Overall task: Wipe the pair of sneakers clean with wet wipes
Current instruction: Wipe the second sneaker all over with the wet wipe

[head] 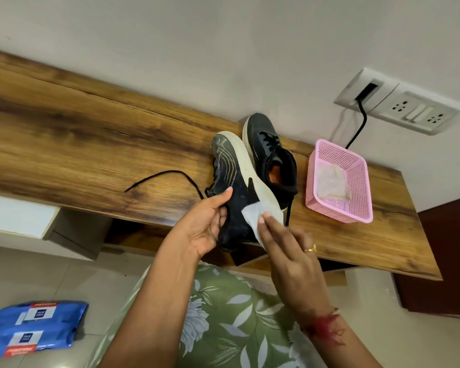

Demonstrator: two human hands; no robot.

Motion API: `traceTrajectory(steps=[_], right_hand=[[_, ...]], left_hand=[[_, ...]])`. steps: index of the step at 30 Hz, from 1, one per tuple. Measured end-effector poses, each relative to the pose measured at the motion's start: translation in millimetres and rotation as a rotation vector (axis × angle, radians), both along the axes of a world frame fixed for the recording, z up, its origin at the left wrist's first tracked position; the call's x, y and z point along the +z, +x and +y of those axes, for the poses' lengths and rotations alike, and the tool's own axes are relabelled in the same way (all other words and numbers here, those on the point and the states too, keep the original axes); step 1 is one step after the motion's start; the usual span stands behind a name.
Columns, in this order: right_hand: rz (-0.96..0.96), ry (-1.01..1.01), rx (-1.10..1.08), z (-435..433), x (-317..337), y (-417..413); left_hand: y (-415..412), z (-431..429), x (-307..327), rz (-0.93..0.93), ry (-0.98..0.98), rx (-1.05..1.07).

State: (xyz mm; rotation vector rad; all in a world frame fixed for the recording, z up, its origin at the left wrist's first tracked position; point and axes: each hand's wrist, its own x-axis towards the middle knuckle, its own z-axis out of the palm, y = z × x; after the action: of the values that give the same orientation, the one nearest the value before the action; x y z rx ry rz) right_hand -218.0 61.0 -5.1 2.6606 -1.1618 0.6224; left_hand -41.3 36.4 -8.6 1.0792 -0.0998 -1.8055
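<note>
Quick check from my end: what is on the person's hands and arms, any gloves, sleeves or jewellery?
No gloves and no sleeves in view: both forearms are bare. The right hand has a gold ring on one finger, and a red thread band is tied around that wrist, with loose strands. The left hand shows no ring or band.

Your wooden desk (pixel 91 134) carries 1 dark sneaker (pixel 272 152) beside a pink basket (pixel 339 181); the blue wipes pack (pixel 35 328) lies on the floor (pixel 51 277).

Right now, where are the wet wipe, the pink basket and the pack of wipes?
wet wipe (pixel 252 214): head view, its exposed white corner.
pink basket (pixel 363 187): head view, right mesh wall.
pack of wipes (pixel 35 328): head view, blue front.
</note>
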Motion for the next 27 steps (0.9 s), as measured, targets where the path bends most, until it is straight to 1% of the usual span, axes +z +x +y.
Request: traceTrajectory(steps=[3, 5, 6, 8, 9, 10, 11, 12, 13, 15, 16, 18, 21, 22, 24, 26, 27], right_hand=[[0.072, 0.066, 0.051, 11, -14, -15], [0.058, 0.141, 0.065, 22, -13, -16], [-0.008, 0.216, 0.060, 29, -12, -14], [-0.313, 0.438, -0.015, 40, -8, -1], [-0.467, 0.480, -0.072, 44, -4, 7], [-0.578, 0.456, -0.132, 44, 1, 14], [-0.612, 0.374, -0.177, 40, 6, 21], [-0.607, 0.296, -0.204, 34, 9, 28], [-0.542, 0.231, -0.219, 29, 10, 35], [-0.302, 0.156, -0.232, 24, 1, 48], [-0.208, 0.143, -0.226, 28, -7, 52], [-0.128, 0.193, -0.197, 43, -22, 55], [-0.171, 0.294, -0.142, 65, -27, 56], [-0.210, 0.307, -0.128, 68, -25, 57], [-0.347, 0.337, -0.140, 67, -10, 56], [-0.468, 0.250, -0.185, 54, 7, 50], [-0.476, 0.197, -0.209, 45, 12, 47]], left_hand=[[0, 1, -1, -0.012, -0.020, -0.008], [-3, 0, 0, -0.035, -0.025, -0.027], [-3, 0, 2, -0.040, -0.023, -0.038], [-4, 0, 2, -0.047, -0.002, -0.037], [-4, 0, 0, -0.048, 0.009, -0.029], [-5, 0, -1, -0.043, 0.015, -0.028], [-6, 0, -1, -0.029, 0.015, -0.027], [-8, 0, -2, -0.016, 0.016, -0.023], [-10, 0, -2, -0.020, 0.021, -0.013], [-11, -2, -3, -0.049, 0.067, 0.011], [-11, -3, -3, -0.029, 0.098, 0.007], [-9, -1, 0, 0.026, 0.160, 0.002], [-5, 0, 0, 0.069, 0.177, 0.032], [-4, 0, -1, 0.064, 0.162, 0.042], [-4, 0, 1, 0.032, 0.121, 0.040], [-8, -2, -2, -0.012, 0.100, 0.012], [-9, -3, -3, -0.029, 0.094, 0.003]])
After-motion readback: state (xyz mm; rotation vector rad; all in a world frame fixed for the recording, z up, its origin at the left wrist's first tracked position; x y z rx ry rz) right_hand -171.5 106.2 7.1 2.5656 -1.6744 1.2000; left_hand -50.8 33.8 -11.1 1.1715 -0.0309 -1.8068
